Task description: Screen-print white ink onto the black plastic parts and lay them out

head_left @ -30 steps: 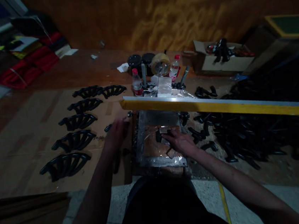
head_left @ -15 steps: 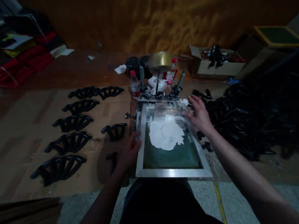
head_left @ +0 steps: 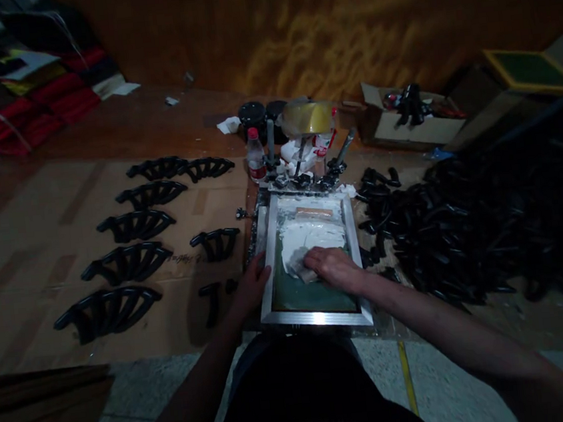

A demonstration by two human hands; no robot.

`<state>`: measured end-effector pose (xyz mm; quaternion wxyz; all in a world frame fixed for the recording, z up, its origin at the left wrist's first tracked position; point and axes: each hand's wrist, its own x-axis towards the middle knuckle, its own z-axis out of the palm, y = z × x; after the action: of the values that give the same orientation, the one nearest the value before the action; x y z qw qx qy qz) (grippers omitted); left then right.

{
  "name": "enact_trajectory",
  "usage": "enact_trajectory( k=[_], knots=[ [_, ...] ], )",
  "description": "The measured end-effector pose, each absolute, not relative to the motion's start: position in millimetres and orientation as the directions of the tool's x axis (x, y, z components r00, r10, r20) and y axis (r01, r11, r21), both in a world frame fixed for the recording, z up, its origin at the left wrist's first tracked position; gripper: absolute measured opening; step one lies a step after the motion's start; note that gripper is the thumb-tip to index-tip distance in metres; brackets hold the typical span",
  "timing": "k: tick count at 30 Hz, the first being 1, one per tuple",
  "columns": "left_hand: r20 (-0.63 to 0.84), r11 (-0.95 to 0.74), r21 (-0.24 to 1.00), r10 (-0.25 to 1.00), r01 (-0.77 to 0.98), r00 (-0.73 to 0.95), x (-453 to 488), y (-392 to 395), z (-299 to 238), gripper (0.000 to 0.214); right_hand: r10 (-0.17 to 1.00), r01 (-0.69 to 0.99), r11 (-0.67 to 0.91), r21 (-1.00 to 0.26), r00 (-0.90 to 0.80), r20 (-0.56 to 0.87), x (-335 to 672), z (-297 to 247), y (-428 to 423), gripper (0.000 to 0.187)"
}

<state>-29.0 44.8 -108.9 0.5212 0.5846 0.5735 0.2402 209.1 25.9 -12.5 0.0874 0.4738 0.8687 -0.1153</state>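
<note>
A silver-framed printing screen (head_left: 317,318) with green mesh lies in front of me, white paste (head_left: 327,234) spread over its upper part. My right hand (head_left: 335,267) is closed on a crumpled greyish rag (head_left: 301,264) and presses it on the mesh at the paste's lower edge. Behind the rag, a squeegee (head_left: 315,214) with a tan strip lies in the paste near the far end. At the frame's left side, the fingers of my left hand (head_left: 255,281) are curled against the edge; its lower fingers are in shadow.
Rows of black curved plastic parts (head_left: 128,262) lie on cardboard at left. A large heap of similar black parts (head_left: 445,234) is at right. Behind the screen stand metal clamps (head_left: 303,178), a red-capped bottle (head_left: 256,156) and a yellow tape roll (head_left: 309,117). An open carton (head_left: 416,126) sits back right.
My right hand has moved from the frame's upper right side onto the mesh, now with the rag in it. The frame's near edge has shifted slightly left and away. My left hand stays beside it.
</note>
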Motion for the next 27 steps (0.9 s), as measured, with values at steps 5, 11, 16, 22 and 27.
enact_trajectory(
  k=[5, 11, 16, 22, 27],
  knots=[
    [-0.330, 0.222, 0.888, 0.917, 0.403, 0.222, -27.7, 45.0, -104.9, 0.062, 0.803, 0.828, 0.526, -0.194, -0.559, -0.208, 216.9, -6.4, 27.3, 0.018],
    [-0.338, 0.245, 0.898, 0.916, 0.366, 0.217, -27.6, 42.6, -96.0, 0.063, 0.817, 0.823, 0.550, -0.140, -0.565, -0.112, 214.5, -28.7, 12.7, 0.024],
    [-0.377, 0.278, 0.889, 0.895, 0.363, 0.239, -28.7, 43.7, -87.5, 0.065, 0.841, 0.834, 0.500, -0.235, -0.532, -0.099, 216.6, -17.5, 31.9, 0.027],
    [-0.292, 0.213, 0.911, 0.938, 0.353, 0.186, -31.9, 49.7, -43.7, 0.054, 0.978, 0.947, 0.208, -0.246, -0.195, 0.075, 238.1, 24.1, 105.0, 0.057],
    [-0.195, 0.155, 0.939, 0.975, 0.308, 0.103, -18.6, 70.0, 11.1, 0.054, 0.935, 0.854, -0.084, -0.513, 0.245, 0.255, 331.7, 22.7, 113.2, 0.040]
  ],
)
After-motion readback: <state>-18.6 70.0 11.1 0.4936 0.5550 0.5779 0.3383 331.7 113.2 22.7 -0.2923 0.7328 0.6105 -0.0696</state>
